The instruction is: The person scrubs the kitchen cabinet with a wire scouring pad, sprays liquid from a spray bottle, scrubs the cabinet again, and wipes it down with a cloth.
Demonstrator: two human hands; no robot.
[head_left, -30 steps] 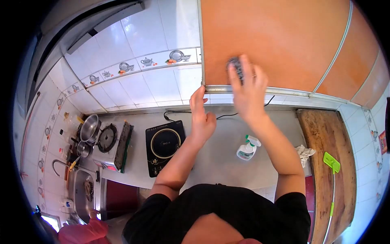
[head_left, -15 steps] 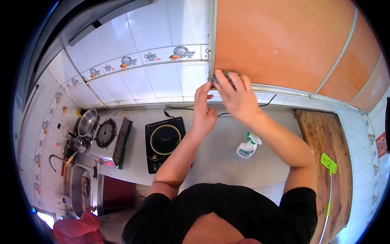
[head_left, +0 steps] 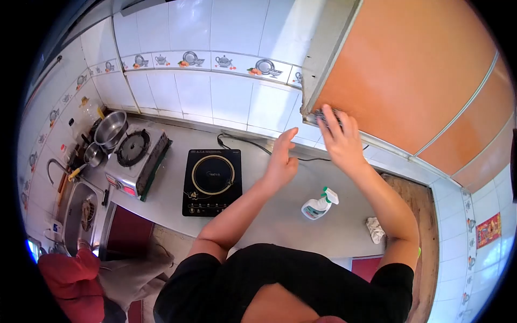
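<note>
My right hand presses a dark wire scouring pad against the lower left corner of the orange cabinet door. Its fingers lie over the pad and partly hide it. Just left of the corner, my left hand is raised over the counter, apart from the cabinet, fingers extended and holding nothing. A white spray bottle with a green and white head lies in view on the metal counter below my hands.
Left of my arms are a black induction cooker, a gas stove, metal pots and a sink. A person in red is at the sink. At right are a crumpled cloth and a wooden board.
The view has shifted and turned. My right hand moved with the pad from the door's face to its lower left corner. My left hand has come away from the cabinet edge.
</note>
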